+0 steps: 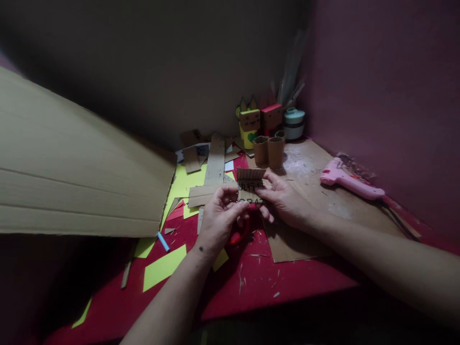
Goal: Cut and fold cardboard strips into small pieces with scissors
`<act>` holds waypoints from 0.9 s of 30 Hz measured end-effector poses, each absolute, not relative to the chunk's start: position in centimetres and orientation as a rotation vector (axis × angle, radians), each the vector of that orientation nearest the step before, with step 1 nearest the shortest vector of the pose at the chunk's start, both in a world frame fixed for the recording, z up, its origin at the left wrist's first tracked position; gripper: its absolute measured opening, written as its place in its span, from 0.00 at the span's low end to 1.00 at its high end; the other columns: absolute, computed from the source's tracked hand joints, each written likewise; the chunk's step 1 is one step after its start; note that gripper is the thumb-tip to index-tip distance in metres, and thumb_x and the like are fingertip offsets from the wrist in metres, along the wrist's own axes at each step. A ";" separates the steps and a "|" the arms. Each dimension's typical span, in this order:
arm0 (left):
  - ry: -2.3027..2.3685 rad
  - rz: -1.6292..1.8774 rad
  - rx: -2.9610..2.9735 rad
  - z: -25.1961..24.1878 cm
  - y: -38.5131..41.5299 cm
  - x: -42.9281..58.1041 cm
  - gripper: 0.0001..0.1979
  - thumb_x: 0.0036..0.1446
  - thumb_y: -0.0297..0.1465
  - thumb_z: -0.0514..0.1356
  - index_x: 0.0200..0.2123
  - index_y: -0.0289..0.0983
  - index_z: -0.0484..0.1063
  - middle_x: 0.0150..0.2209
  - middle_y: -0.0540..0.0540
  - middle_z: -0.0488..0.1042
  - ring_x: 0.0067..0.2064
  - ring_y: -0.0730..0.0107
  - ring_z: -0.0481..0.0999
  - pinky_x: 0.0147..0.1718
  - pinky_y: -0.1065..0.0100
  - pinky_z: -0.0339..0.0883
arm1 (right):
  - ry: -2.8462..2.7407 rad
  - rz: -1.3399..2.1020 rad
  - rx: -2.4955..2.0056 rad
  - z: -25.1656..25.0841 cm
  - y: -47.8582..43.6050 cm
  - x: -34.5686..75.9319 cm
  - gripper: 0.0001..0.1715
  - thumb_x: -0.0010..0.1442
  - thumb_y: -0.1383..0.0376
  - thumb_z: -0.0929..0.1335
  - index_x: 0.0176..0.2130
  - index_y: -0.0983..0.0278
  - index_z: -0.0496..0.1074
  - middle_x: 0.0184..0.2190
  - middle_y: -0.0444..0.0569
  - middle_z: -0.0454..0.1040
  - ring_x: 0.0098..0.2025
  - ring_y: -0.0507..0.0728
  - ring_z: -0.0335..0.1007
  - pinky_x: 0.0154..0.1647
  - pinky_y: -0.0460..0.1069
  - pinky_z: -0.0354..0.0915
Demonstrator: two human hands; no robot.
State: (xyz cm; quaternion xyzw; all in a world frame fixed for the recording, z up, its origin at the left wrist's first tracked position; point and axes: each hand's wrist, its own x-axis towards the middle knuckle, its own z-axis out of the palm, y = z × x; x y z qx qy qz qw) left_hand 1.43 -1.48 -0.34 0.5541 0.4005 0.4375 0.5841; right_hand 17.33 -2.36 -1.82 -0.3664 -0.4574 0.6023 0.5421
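A small folded piece of cardboard (250,184) with printed dark characters is held up above the red tabletop, its top flap showing ridges. My left hand (223,215) pinches its lower left side between thumb and fingers. At its right edge my right hand (282,199) grips it, thumb on the printed face. Below the left fingers, a red ring-shaped handle (240,235) lies partly hidden. Behind the hands stand several brown cardboard tubes (276,152).
A pink glue gun (350,179) lies at right on a cardboard sheet (298,247). Two decorated box figures (250,127) and a teal-lidded jar (294,125) stand at the back. A large cardboard panel (79,163) rises at left. Yellow paper pieces (163,268) and cardboard strips (215,160) litter the red table (251,297).
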 end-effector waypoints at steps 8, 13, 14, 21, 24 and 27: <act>0.911 0.980 1.310 -0.5 -1.5 1.4 0.12 0.49 0.28 0.65 0.37 0.35 0.68 0.23 0.52 0.72 0.20 0.80 0.68 0.18 0.77 0.62 | -1.092 1.457 -0.881 -1.6 -2.8 17.3 0.18 0.61 0.64 0.63 0.51 0.60 0.57 0.17 0.38 0.68 0.14 0.49 0.63 0.11 0.41 0.60; 0.914 1.004 1.234 -0.8 -1.4 1.3 0.10 0.51 0.31 0.64 0.36 0.34 0.71 0.25 0.50 0.74 0.23 0.78 0.71 0.20 0.76 0.66 | -0.968 1.386 -0.854 -1.7 -2.8 17.4 0.16 0.56 0.63 0.69 0.42 0.60 0.59 0.24 0.40 0.71 0.20 0.52 0.70 0.17 0.45 0.66; 0.898 1.007 1.218 -0.8 -1.3 1.3 0.10 0.51 0.31 0.64 0.36 0.33 0.71 0.26 0.50 0.74 0.23 0.77 0.71 0.20 0.76 0.66 | -0.971 1.393 -0.849 -1.6 -2.9 17.4 0.15 0.55 0.63 0.70 0.39 0.61 0.60 0.24 0.40 0.71 0.21 0.52 0.71 0.19 0.46 0.67; 0.881 1.016 1.229 -0.9 -1.2 1.1 0.10 0.51 0.31 0.64 0.36 0.32 0.72 0.24 0.48 0.76 0.23 0.76 0.73 0.22 0.75 0.68 | -1.040 1.445 -0.874 -0.8 -3.4 16.9 0.10 0.50 0.66 0.72 0.32 0.65 0.68 0.25 0.44 0.73 0.25 0.50 0.70 0.25 0.46 0.66; 0.923 1.007 1.247 -0.9 -1.2 1.1 0.10 0.52 0.32 0.63 0.36 0.33 0.72 0.23 0.49 0.75 0.20 0.76 0.71 0.18 0.76 0.65 | -1.031 1.438 -0.873 -1.0 -3.2 16.9 0.11 0.50 0.63 0.73 0.32 0.65 0.68 0.23 0.43 0.73 0.22 0.49 0.69 0.23 0.45 0.65; 1.002 1.022 1.246 -0.8 -1.3 1.2 0.09 0.50 0.32 0.64 0.35 0.34 0.72 0.22 0.50 0.74 0.18 0.76 0.70 0.13 0.77 0.61 | -1.043 1.444 -0.847 -1.4 -3.0 16.9 0.13 0.49 0.61 0.73 0.32 0.64 0.69 0.22 0.42 0.72 0.21 0.49 0.68 0.21 0.45 0.65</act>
